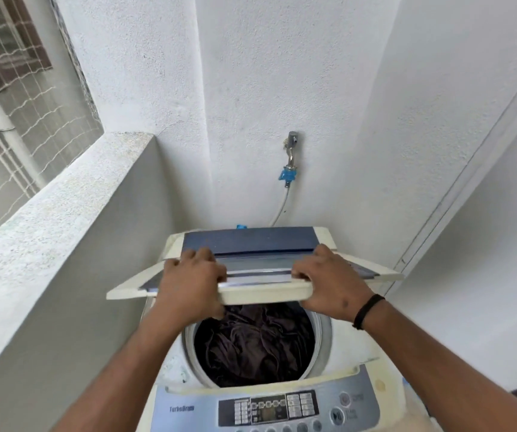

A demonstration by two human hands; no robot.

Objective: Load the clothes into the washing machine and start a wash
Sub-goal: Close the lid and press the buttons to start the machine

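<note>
dark clothes point(252, 344) fill the drum of the washing machine point(353, 366). its folding lid point(263, 286) is half raised, front edge grasped by the left hand point(190, 280) and right hand point(328, 282), fingers curled over it.

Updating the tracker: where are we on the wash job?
Done: dark clothes sit in the drum. In hand: left hand and right hand both grip the front edge of the folding lid, which is partway up over the opening. Left: lid fully shut, then a cycle started on the control panel.
</note>
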